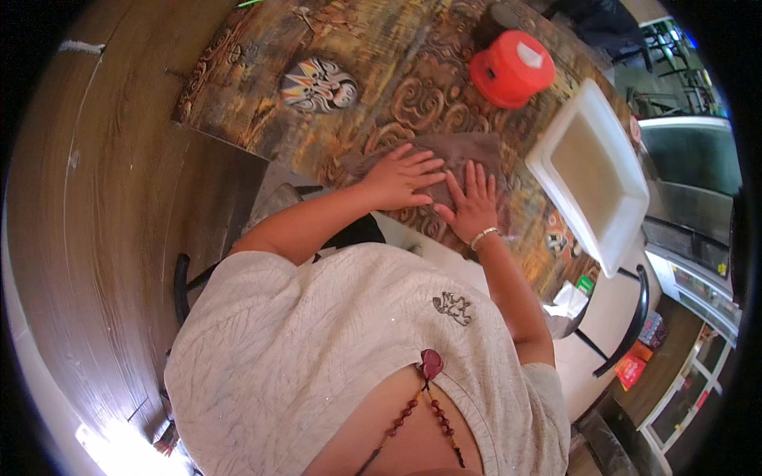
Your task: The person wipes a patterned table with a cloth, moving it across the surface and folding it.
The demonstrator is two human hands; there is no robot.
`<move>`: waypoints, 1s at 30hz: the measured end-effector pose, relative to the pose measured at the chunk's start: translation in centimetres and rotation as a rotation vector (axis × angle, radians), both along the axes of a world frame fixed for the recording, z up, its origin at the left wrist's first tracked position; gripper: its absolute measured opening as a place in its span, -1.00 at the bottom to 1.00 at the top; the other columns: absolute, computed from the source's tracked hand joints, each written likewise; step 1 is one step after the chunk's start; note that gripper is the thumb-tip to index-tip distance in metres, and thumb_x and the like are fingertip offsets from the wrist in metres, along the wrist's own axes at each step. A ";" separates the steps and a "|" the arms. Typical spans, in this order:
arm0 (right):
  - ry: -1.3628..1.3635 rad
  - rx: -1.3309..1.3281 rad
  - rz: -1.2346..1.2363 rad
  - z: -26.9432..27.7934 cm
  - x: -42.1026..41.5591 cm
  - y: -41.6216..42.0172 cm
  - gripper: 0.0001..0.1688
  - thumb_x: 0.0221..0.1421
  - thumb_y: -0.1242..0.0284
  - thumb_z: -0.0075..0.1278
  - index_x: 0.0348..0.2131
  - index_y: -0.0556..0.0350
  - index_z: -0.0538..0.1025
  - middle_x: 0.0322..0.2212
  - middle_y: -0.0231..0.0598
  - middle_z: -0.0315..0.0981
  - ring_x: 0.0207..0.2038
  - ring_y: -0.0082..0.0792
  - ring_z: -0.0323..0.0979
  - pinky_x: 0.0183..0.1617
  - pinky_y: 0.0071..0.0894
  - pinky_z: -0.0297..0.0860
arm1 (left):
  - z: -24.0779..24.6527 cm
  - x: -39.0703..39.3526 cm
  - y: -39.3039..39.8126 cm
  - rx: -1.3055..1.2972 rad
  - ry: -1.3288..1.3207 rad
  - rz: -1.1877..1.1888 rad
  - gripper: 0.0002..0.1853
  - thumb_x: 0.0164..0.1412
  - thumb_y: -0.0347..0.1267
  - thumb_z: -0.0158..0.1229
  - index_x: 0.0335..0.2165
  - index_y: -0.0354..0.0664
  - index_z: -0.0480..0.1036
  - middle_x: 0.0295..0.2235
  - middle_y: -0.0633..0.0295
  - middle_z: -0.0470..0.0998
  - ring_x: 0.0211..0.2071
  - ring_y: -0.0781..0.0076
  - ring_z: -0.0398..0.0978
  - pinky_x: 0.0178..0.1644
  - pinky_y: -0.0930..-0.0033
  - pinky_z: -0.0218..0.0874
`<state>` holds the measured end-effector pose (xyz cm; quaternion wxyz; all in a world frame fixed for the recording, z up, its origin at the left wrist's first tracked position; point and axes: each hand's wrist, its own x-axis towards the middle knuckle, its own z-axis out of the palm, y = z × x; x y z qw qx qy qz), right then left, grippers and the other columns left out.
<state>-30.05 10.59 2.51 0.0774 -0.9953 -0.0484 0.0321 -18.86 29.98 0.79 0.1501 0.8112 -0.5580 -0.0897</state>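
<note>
A brown cloth (476,149) lies spread near the front edge of a patterned tabletop (381,65). My left hand (402,178) rests palm down on its left part, fingers spread and pointing right. On the cloth's right part lies my right hand (473,199), also flat, with a bracelet (483,237) at the wrist. The fingertips of the two hands are close together. Neither hand grips the cloth. Beyond the hands stands a red plastic container (513,68), with a dark round object (497,24) behind it.
A white rectangular tub (616,238) with cloudy contents stands at the table's right side. White tissues (568,300) and a green item (584,285) sit at the right front edge. A black-framed chair (634,327) is at the right; a wood-patterned surface (125,178) extends along the left.
</note>
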 end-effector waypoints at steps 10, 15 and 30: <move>0.186 -0.231 0.040 1.0 24.8 7.7 -0.20 0.06 -0.24 -0.52 0.21 -0.46 -0.09 0.25 -0.22 -0.47 0.28 -0.14 -0.45 0.27 0.00 -0.41 | -0.8 19.2 7.3 0.037 -0.277 0.335 -0.48 0.23 0.00 -0.29 0.12 0.19 0.13 0.17 0.38 0.08 0.20 0.40 -0.04 0.25 0.07 -0.34; 0.107 -0.265 -0.027 -0.6 30.4 6.7 -0.20 0.06 -0.25 -0.54 0.21 -0.49 -0.11 0.25 -0.28 -0.47 0.29 -0.18 -0.46 0.28 -0.03 -0.41 | -2.3 24.9 5.7 0.059 -0.371 0.369 -0.50 0.27 -0.03 -0.37 0.15 0.22 0.04 0.18 0.42 0.03 0.21 0.38 -0.07 0.24 0.06 -0.31; 0.133 -0.051 -0.195 0.1 22.5 10.0 -0.39 0.18 0.01 -0.45 0.19 -0.35 0.04 0.24 -0.37 -0.27 0.27 -0.28 -0.30 0.27 -0.11 -0.29 | 0.2 20.5 5.7 0.172 -0.179 0.321 -0.58 0.24 -0.22 -0.22 0.07 0.07 0.18 0.15 0.34 0.10 0.19 0.36 0.00 0.21 0.09 -0.26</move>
